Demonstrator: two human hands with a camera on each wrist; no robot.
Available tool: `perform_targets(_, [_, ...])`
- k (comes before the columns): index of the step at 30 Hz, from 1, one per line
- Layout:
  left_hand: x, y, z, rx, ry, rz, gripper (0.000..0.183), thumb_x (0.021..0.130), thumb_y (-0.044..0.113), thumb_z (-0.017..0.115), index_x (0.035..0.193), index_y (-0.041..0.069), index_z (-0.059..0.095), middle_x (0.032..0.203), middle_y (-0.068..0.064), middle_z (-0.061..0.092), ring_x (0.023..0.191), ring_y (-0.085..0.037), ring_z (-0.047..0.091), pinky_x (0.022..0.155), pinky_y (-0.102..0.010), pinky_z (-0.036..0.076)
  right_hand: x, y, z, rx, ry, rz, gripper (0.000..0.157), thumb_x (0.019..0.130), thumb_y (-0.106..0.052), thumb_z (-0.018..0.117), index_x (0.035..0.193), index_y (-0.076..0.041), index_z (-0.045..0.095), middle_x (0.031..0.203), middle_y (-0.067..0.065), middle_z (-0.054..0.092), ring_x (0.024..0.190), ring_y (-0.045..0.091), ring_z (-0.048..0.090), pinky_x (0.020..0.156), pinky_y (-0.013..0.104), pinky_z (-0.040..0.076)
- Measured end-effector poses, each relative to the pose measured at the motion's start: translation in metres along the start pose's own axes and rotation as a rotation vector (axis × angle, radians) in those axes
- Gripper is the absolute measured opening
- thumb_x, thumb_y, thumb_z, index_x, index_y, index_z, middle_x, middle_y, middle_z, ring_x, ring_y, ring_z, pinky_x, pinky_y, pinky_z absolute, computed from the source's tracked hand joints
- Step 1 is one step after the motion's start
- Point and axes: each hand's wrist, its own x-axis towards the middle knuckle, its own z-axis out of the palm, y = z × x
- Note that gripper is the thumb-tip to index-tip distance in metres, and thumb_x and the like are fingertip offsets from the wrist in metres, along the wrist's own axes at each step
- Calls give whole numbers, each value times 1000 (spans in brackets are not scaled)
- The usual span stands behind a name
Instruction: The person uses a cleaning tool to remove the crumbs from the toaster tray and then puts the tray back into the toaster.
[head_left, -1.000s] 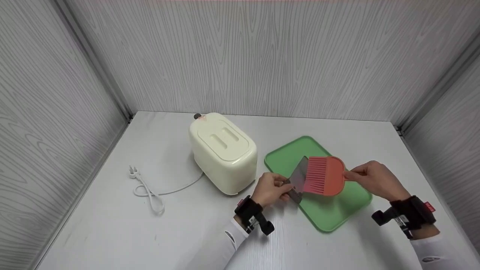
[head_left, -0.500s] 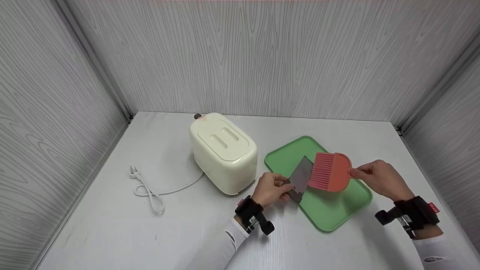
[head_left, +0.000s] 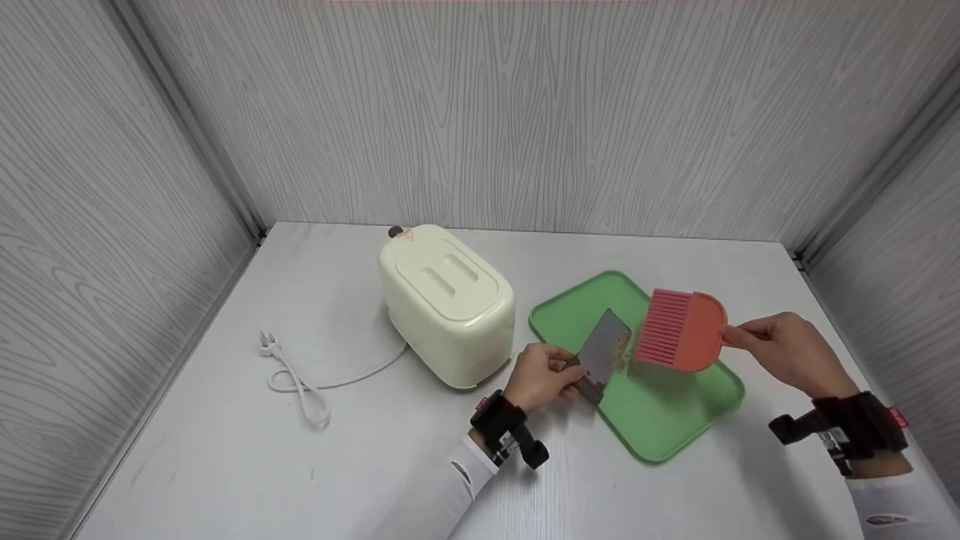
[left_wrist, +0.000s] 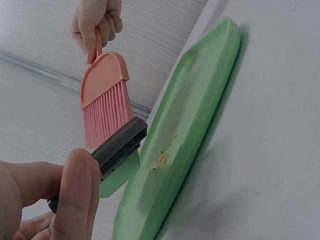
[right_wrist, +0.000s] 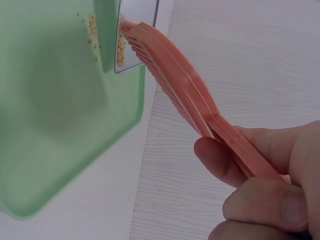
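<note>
My left hand [head_left: 538,379] pinches the dark handle of a bench scraper [head_left: 601,346], its metal blade tilted over the green tray [head_left: 660,431]. Crumbs lie along the blade's far edge in the head view. More crumbs [left_wrist: 161,159] are scattered on the tray beneath, as the left wrist view shows. My right hand [head_left: 787,351] grips the thin handle of a small orange brush [head_left: 697,334] between thumb and fingers. Its pink bristles point left toward the scraper, with a gap between them in the head view. In the right wrist view the bristle tips overlap the blade [right_wrist: 137,15].
A cream toaster [head_left: 450,307] with a lid on top stands left of the tray. Its white cord [head_left: 352,382] runs over the table to a plug [head_left: 268,345] at the left. Grey wood-grain panels [head_left: 525,112] enclose the table at the back and both sides.
My right hand has drawn the brush to the right and slightly away from me, off the scraper. Crumbs on the blade's edge have come into view. My left hand holds almost still.
</note>
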Motion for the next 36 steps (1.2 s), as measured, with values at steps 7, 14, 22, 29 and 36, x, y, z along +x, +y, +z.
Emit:
perform_targets(7, [-1, 2, 0, -12, 1, -3, 23, 93, 0, 74, 113, -10, 71, 78, -7, 73, 53, -10, 66, 61, -36, 65, -4, -14, 2, -13, 28, -71, 45, 103, -49, 61, 114, -10, 81, 105, 8, 79, 89, 17, 65, 73, 27, 47])
perform_targets(14, [-1, 1, 1, 2, -5, 1, 21, 93, 0, 74, 112, -10, 71, 76, -6, 71, 53, -10, 66, 61, -36, 65, -8, -33, 14, 11, 25, -150, 37, 102, -44, 65, 110, -13, 82, 87, -3, 77, 68, 8, 50, 64, 23, 40])
perform_targets(22, [-1, 2, 0, 18, -8, 11, 22, 94, 4, 74, 113, -8, 72, 72, -5, 69, 52, -9, 66, 64, -42, 66, -12, -51, 25, 27, 7, -222, 25, 102, -40, 66, 102, -23, 84, 58, -15, 46, 57, 3, 26, 52, 23, 22])
perform_targets(29, [-2, 3, 0, 27, 0, 7, 16, 94, 4, 75, 107, -6, 74, 72, -5, 69, 51, -10, 66, 64, -44, 65, -14, -55, 27, -10, -14, -232, 21, 102, -37, 67, 98, -25, 84, 90, -7, 78, 60, 2, 32, 52, 24, 20])
perform_targets(36, [-2, 3, 0, 34, 6, 11, 15, 94, 4, 75, 106, -5, 74, 72, -4, 71, 51, -9, 65, 64, -45, 65, -13, -50, 27, -60, 4, -250, 22, 102, -36, 67, 92, -24, 83, 67, -13, 61, 55, 2, 25, 51, 23, 18])
